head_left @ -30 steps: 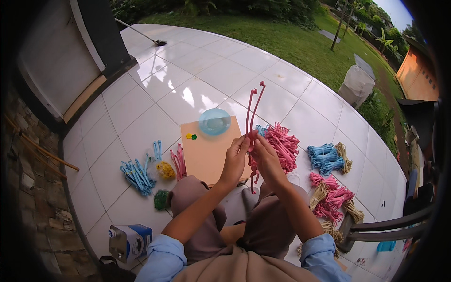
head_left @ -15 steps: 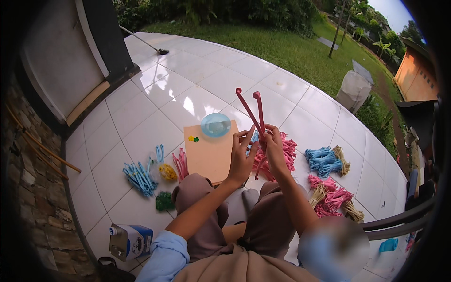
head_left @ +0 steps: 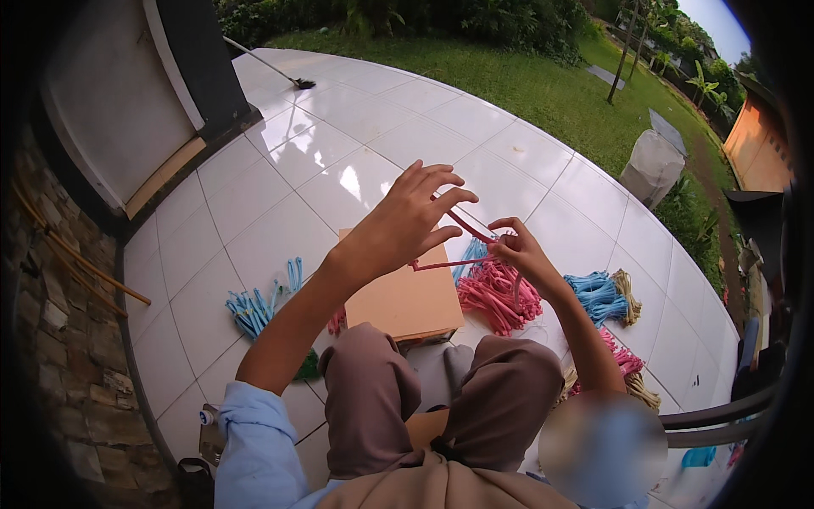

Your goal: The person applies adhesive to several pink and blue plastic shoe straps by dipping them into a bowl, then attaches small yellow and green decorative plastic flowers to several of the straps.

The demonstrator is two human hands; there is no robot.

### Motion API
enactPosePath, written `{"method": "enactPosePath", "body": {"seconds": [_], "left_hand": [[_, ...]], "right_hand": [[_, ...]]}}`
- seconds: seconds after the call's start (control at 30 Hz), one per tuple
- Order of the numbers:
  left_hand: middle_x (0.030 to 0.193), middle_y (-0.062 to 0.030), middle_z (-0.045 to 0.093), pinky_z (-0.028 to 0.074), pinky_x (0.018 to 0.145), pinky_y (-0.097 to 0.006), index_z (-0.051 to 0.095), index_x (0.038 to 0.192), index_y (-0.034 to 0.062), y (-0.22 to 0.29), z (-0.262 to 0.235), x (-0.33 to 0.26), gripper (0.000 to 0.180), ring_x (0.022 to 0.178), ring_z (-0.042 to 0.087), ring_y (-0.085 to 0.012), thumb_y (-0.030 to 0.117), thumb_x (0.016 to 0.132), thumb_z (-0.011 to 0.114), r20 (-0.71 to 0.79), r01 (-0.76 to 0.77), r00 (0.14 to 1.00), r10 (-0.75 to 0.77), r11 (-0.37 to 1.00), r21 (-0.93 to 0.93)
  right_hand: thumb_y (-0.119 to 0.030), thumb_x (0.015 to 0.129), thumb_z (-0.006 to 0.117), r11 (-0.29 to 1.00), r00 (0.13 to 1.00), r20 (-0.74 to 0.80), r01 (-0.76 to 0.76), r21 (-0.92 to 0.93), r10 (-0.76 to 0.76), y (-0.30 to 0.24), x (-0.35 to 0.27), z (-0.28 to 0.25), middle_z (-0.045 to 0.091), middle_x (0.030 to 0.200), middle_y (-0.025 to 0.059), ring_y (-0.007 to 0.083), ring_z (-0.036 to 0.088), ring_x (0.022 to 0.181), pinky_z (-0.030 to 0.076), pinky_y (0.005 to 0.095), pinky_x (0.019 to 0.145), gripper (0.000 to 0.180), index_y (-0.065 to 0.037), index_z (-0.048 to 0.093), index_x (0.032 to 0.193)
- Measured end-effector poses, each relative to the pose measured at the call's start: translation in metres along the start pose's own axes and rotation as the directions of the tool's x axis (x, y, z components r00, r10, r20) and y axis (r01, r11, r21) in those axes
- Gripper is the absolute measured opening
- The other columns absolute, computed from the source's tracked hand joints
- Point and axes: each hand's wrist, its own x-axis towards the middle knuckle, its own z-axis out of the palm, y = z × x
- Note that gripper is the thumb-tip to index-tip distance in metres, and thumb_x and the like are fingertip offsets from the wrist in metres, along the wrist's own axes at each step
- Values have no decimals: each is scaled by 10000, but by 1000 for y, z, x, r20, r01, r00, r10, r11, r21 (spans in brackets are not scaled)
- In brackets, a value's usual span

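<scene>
My left hand (head_left: 407,220) is raised over an orange board (head_left: 398,301), fingers spread, with a thin pink strip (head_left: 462,246) running across them. My right hand (head_left: 517,252) pinches the other end of the same strip, which bends between the two hands. Under my right hand lies a pile of pink strips (head_left: 496,293). My knees in brown trousers (head_left: 441,399) are below the board.
Blue strips (head_left: 254,305) lie on the white tiles at left. A blue bundle (head_left: 598,293) and tan and pink bundles (head_left: 627,365) lie at right. A stone wall (head_left: 59,339) is at left, a chair arm (head_left: 721,416) at lower right, grass beyond the tiles.
The hands have come up closer to the camera. The pink strips that stood upright are now bent across between both hands, and the left hand's fingers have opened out.
</scene>
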Motion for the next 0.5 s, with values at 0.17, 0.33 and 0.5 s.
{"method": "enactPosePath", "body": {"seconds": [0.17, 0.33, 0.5], "left_hand": [[957, -50, 570, 455, 808, -412, 487, 1164, 158, -41, 74, -29, 329, 864, 589, -245, 255, 859, 563, 307, 134, 947, -98, 986, -98], [811, -66, 513, 488, 527, -334, 509, 1073, 181, -65, 117, -77, 220, 644, 595, -258, 201, 858, 550, 345, 301, 915, -208, 923, -242], [836, -54, 499, 509, 532, -325, 552, 1034, 172, -69, 162, -130, 225, 628, 611, -228, 90, 825, 551, 303, 453, 876, -375, 857, -247]], "right_hand": [[-121, 770, 615, 948, 977, 214, 85, -306, -19, 21, 35, -10, 512, 670, 20, 105, 480, 637, 380, 263, 592, 452, -38, 401, 1160], [-46, 712, 600, 957, 908, 419, 117, -264, 5, 52, 70, -18, 533, 906, 88, 139, 555, 800, 454, 295, 820, 557, -40, 346, 1208], [3, 696, 606, 992, 896, 443, 38, -122, 20, 112, 102, -4, 459, 1081, 91, 177, 537, 955, 433, 338, 886, 544, -51, 365, 1180]]}}
